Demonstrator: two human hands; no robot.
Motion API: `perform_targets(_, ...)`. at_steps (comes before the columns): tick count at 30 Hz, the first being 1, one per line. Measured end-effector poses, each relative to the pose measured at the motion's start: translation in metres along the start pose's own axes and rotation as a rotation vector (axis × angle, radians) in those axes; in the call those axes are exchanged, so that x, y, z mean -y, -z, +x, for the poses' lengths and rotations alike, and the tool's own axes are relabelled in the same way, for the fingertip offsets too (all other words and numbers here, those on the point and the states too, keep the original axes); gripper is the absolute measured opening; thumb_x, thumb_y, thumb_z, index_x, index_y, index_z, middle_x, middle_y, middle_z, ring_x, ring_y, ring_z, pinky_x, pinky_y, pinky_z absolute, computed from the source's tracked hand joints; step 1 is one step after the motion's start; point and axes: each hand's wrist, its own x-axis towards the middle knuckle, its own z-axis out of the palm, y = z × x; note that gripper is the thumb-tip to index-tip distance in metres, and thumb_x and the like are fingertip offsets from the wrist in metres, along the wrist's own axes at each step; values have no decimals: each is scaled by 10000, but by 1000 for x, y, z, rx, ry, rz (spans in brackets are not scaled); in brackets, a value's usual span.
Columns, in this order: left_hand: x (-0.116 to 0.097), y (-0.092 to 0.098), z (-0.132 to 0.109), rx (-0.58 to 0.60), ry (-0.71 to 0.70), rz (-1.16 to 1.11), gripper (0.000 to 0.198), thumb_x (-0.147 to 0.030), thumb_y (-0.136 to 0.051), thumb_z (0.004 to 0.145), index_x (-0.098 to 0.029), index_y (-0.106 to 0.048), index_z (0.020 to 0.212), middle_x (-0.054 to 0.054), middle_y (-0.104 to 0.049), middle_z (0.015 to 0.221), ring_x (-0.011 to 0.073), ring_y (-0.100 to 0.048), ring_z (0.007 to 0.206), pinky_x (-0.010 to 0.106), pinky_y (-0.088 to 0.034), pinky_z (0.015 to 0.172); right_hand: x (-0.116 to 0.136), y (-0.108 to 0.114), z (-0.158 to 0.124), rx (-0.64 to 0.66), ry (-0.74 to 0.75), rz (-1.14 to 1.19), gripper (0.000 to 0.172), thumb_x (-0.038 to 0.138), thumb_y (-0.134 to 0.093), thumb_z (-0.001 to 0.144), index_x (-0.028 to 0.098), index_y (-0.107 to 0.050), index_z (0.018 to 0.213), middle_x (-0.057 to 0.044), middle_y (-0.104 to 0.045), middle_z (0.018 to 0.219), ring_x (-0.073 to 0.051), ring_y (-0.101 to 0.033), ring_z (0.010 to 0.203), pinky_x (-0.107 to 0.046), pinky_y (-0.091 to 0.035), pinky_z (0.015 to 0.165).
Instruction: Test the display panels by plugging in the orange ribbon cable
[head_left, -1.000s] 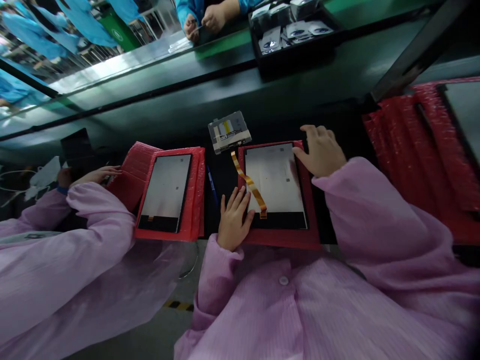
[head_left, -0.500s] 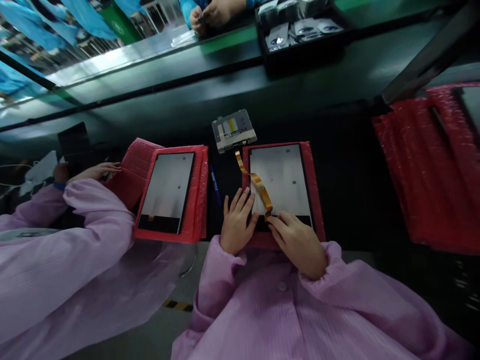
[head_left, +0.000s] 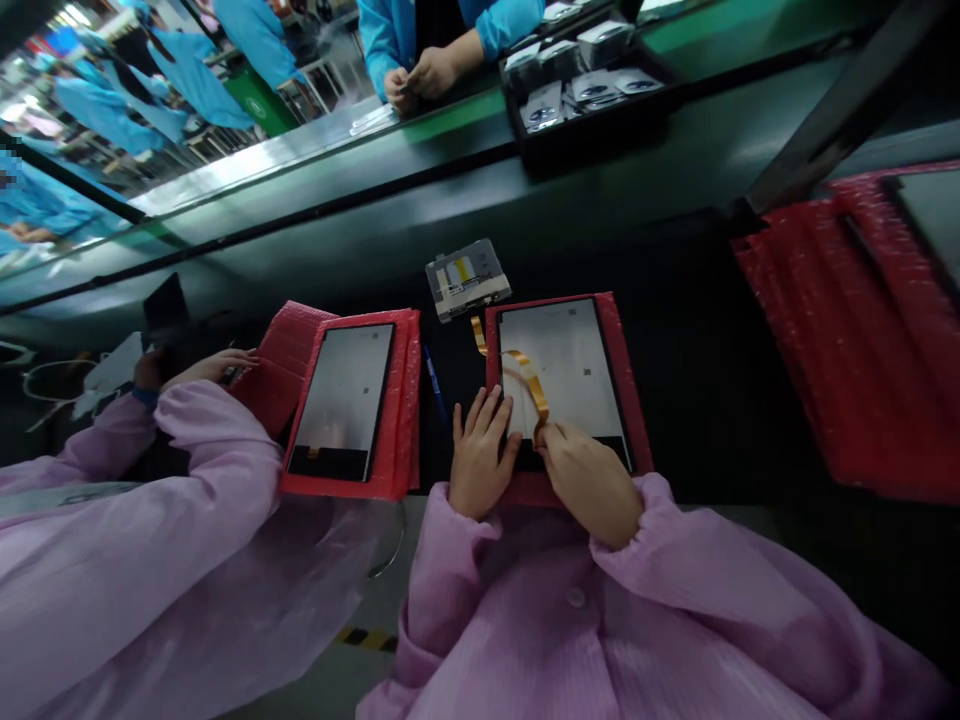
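- The left hand (head_left: 480, 452) lies flat, fingers close together and holding nothing, on the 7 o'clock corner of the display panel (head_left: 570, 365).
- The panel rests face up on a red bubble-wrap sleeve (head_left: 627, 385) on the dark bench.
- The right hand (head_left: 592, 482) appears to pinch the near end of the orange flex cable (head_left: 529, 375) between thumb and forefinger, at the panel's 6 o'clock edge.
- The cable arches loosely over the glass towards the grey module (head_left: 469, 278) at the panel's 11 o'clock. Whether that far end is plugged in cannot be told.
- As things lie, the near end is at the panel's dark lower band but is hidden by the fingertips, so its seating looks unfinished.
- At 9 o'clock, beyond a blue pen (head_left: 433, 378), a second panel (head_left: 343, 398) lies in its own red wrap beside a co-worker's sleeve (head_left: 187, 480).
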Motion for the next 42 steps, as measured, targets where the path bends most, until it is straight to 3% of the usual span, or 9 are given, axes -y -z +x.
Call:
perform_targets(7,2,-1,-3,-101,10,-135,389,-310,-455,947,-233,-491,1326,94,-400,1481,233,-298,1411,544,-196,1160,5,1,-5,-21,-31,11,313,52,-316,887,158,-591,992,-129,-658,955,-233,-642,828,-329,-511,629)
perform_targets(14,-9,9,0,-109,36,-392,282,-277,-489,931,-212,-588,1187,97,-569,1315,204,-489,1265,495,-268,1144,1,-1,-10,-18,-11,93,251,65,-364,900,159,-589,960,-90,-643,932,-202,-621,852,-300,-497,698)
perform_targets(18,-19,13,7,-76,18,-381,223,-307,-585,870,-202,-655,1054,102,-583,1277,242,-496,1244,520,-247,1139,-26,7,-28,-108,-86,217,148,226,-414,944,184,-556,945,-50,-628,921,-176,-612,838,-294,-485,731)
perform_targets(21,-25,15,11,-46,-21,-394,156,-269,-609,849,-231,-692,976,66,-590,1263,234,-506,1223,514,-211,1150,-56,16,-43,-249,-269,180,217,336,-415,942,169,-538,1004,-75,-621,943,-216,-600,867,-328,-470,707)
perform_targets(25,-27,11,15,-62,-34,-403,127,-285,-605,867,-234,-719,841,43,-630,1181,221,-530,1173,507,-223,1142,-79,24,-48,-232,-434,20,324,410,-413,927,143,-560,1037,-104,-611,968,-257,-582,862,-331,-425,610)
perform_targets(32,-23,-1,23,-257,175,-623,306,-405,-525,912,-178,-731,910,89,-646,1052,180,-609,1003,336,-514,897,-77,16,-25,-203,-401,87,220,342,-444,897,174,-584,878,-75,-610,894,-250,-545,884,-338,-412,671)
perform_targets(36,-17,6,17,-360,327,-751,349,-446,-536,898,-150,-721,910,95,-645,1047,169,-632,967,278,-545,817,-82,16,-21,-229,-371,165,186,287,-416,877,186,-545,789,-81,-615,857,-247,-541,877,-350,-417,701)
perform_targets(39,-10,11,6,-403,454,-905,336,-453,-572,876,-156,-718,931,97,-626,1137,172,-630,1005,272,-539,834,-89,21,-20,-246,-396,381,188,330,-414,871,196,-521,794,-61,-607,796,-211,-552,752,-346,-429,697)
perform_targets(42,-8,12,-3,-340,545,-1074,328,-459,-610,850,-178,-721,975,94,-620,1201,194,-604,1095,294,-517,906,-94,25,-14,-183,-522,809,247,431,-418,879,203,-509,904,-28,-593,741,-182,-551,642,-314,-448,600)
